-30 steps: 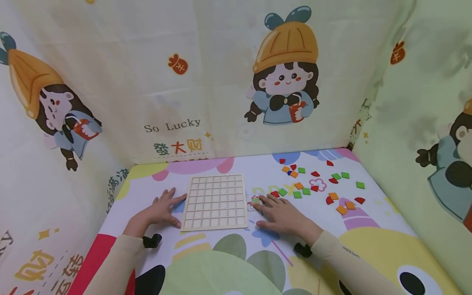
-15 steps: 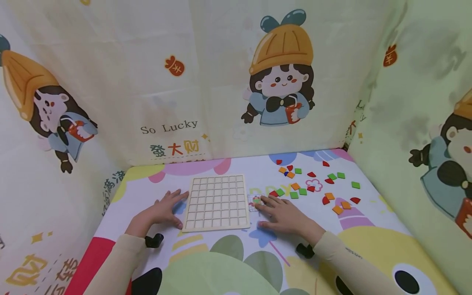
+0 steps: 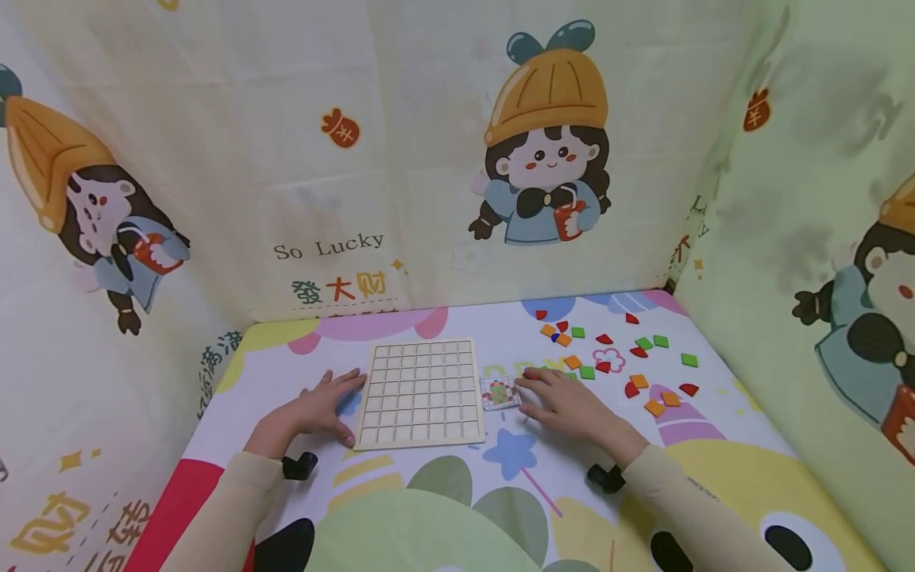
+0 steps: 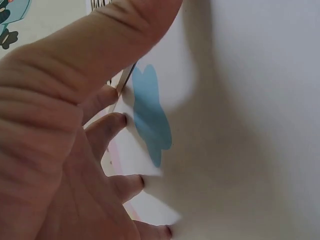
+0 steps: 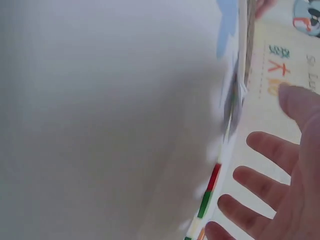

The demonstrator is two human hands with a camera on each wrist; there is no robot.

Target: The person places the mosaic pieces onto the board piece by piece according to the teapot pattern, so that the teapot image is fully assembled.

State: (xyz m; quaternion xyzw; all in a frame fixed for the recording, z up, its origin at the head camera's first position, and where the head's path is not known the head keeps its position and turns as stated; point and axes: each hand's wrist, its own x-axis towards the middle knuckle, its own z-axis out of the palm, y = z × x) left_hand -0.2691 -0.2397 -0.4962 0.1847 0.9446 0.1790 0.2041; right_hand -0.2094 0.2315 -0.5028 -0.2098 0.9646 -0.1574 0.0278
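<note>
A pale wooden grid board (image 3: 420, 394) with bare square cells lies flat on the table. My left hand (image 3: 312, 414) is spread along its left side, thumb and fingertips at the edge. In the left wrist view those fingers (image 4: 105, 132) are apart from one another, and they pinch nothing. Just right of the board lies a small patterned card (image 3: 499, 393) with a red and green picture. Beside that card is my right hand (image 3: 577, 413), its fingers loosely extended and holding nothing. The right wrist view also shows the right fingers (image 5: 260, 182) spread.
Red, green and orange flat pieces lie scattered at the table's right and back, including a red quarter-round (image 3: 689, 389), a green square (image 3: 689, 360) and an orange square (image 3: 654, 407). Printed cloth walls (image 3: 422, 199) stand behind and at both sides of the table.
My right hand has shifted right, off the small card, which now shows whole. The left hand and the board keep their places.
</note>
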